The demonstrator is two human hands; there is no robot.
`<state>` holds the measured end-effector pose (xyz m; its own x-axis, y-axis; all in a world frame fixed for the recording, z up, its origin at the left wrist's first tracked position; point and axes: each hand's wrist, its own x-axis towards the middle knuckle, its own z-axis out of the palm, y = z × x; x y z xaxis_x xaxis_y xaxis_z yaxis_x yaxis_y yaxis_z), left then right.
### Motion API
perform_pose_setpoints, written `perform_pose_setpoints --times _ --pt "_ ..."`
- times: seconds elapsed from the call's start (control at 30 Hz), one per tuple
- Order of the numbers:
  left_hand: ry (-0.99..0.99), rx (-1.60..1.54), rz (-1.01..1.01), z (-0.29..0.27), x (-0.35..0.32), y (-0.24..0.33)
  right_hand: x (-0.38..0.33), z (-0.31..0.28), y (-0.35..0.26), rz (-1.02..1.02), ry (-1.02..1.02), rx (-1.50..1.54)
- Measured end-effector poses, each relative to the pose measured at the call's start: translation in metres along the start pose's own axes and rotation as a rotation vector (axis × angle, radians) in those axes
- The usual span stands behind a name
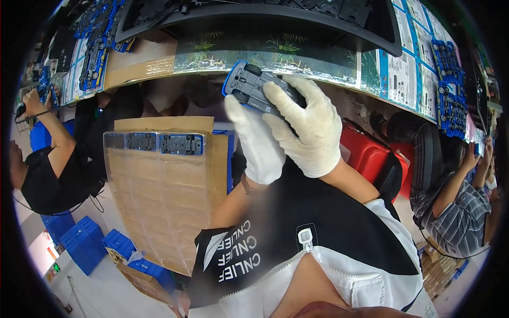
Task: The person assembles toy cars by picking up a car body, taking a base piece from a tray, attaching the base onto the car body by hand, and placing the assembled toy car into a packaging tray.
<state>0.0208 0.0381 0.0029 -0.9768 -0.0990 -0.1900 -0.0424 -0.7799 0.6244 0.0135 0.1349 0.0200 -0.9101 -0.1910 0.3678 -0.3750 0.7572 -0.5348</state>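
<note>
A blue toy car (249,82) is turned with its black underside and wheels facing me, just above the near edge of the bench. My right hand (313,127), in a white glove, grips it from the right, with fingers bent over the underside. The gloved left hand (256,140) supports the car at its lower left, the thumb against its near side. To the left, a clear plastic tray (154,212) with compartments lies on cardboard. Toy cars (182,144) of the same kind, undersides up, occupy its far row.
A large black bin (265,21) of black parts stands on the bench (196,62). More blue cars are grouped at left (94,61) and right (449,100). Co-workers sit on both sides. Blue crates (84,244) stand on the floor; a red stool (366,151) is right of me.
</note>
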Motion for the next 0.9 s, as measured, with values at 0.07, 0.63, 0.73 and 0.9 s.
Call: perform_pose_setpoints --times 0.07,0.63,0.73,0.9 --pt "0.095 0.155 -0.036 0.004 -0.002 0.000 -0.001 0.002 -0.002 -0.005 0.009 -0.007" --pt "0.171 0.156 0.167 -0.012 0.023 -0.003 -0.012 0.002 0.018 0.758 -0.188 1.383" --pt "0.176 0.193 0.172 -0.011 0.024 -0.004 -0.017 0.010 0.020 0.664 -0.141 1.424" --pt "0.210 0.216 0.164 -0.012 0.023 -0.008 -0.018 0.008 0.015 0.689 -0.079 1.456"
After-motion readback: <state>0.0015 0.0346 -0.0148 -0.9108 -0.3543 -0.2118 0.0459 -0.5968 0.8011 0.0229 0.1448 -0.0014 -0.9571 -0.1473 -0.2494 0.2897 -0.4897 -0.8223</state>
